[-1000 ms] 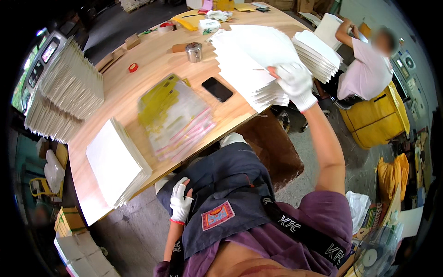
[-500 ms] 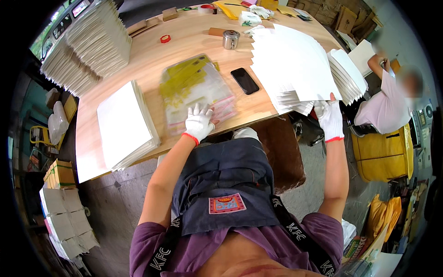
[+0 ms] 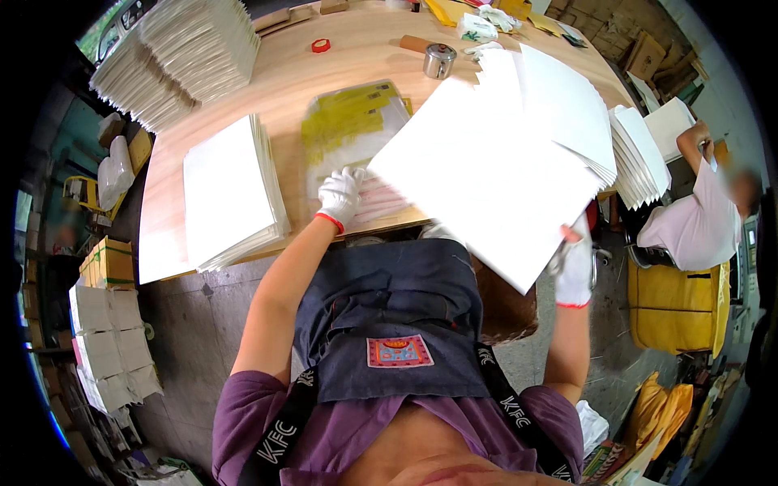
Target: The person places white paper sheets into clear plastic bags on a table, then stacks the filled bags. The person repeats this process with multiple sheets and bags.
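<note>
My right hand [image 3: 574, 263], in a white knit glove with a red cuff, grips a large white sheet [image 3: 494, 178] by its near right edge, thumb on top. The sheet tilts across the table edge, its far left corner over the clear plastic bags [image 3: 356, 130]. These bags have olive-yellow print and pink strips along their near edge. My left hand [image 3: 340, 196], gloved alike, is at that near edge with its fingers bent and drawn together on the top bag. Behind the held sheet lies a fanned pile of white sheets [image 3: 567, 101].
Left of the bags is a white stack [image 3: 231, 186]; taller stacks [image 3: 198, 57] stand behind it. A metal cup [image 3: 439, 61] and red tape roll [image 3: 321, 46] sit farther back. More folded white sheets [image 3: 636, 154] are at right, near a seated person [image 3: 689, 211] and a yellow bag [image 3: 677, 308].
My right hand has drawn a white sheet off the pile toward me and left, covering the phone. My left hand's spread fingers have bent together at the bag's edge. The view has shifted slightly.
</note>
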Motion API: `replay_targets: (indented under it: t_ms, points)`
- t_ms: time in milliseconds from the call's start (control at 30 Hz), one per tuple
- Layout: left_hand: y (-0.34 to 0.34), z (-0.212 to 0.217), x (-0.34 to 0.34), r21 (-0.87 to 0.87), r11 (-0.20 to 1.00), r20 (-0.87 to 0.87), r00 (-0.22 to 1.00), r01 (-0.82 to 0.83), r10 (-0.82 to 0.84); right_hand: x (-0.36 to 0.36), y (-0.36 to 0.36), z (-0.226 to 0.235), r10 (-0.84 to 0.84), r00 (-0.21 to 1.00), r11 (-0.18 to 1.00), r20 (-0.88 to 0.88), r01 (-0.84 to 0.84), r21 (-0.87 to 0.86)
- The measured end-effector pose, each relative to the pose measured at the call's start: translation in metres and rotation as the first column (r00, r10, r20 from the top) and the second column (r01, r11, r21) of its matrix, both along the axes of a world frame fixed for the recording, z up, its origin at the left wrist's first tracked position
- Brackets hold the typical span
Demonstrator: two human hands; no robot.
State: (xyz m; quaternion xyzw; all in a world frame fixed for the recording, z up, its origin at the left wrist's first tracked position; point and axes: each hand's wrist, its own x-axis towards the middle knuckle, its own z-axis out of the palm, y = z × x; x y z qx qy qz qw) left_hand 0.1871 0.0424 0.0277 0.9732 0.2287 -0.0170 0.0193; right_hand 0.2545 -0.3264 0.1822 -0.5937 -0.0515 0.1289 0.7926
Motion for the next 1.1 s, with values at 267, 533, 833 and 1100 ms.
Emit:
replay_targets:
  t_ms: [267, 533, 833, 1100]
  points:
    - [0.038, -0.022, -0.020, -0.184, 0.960, 0.337, 0.931, 0.212, -0.141, -0.032, 0.006, -0.117, 0.256, 0.876, 0.963, -0.408, -0.195, 0.187]
    - [0.041, -0.006, -0.016, -0.355, 0.911, 0.482, 0.876, 0.212, -0.016, -0.052, 0.026, -0.152, 0.105, 0.891, 0.958, -0.441, 0.027, 0.285]
    - [0.016, 0.025, -0.027, -0.259, 0.908, 0.598, 0.793, 0.328, -0.116, -0.079, 0.054, -0.124, 0.068, 0.897, 0.950, -0.437, 0.076, 0.304]
    - [-0.068, -0.031, -0.021, -0.662, -0.242, 0.073, 0.382, 0.709, 0.921, -0.110, 0.059, -0.122, 0.145, 0.921, 0.946, -0.361, -0.022, 0.324]
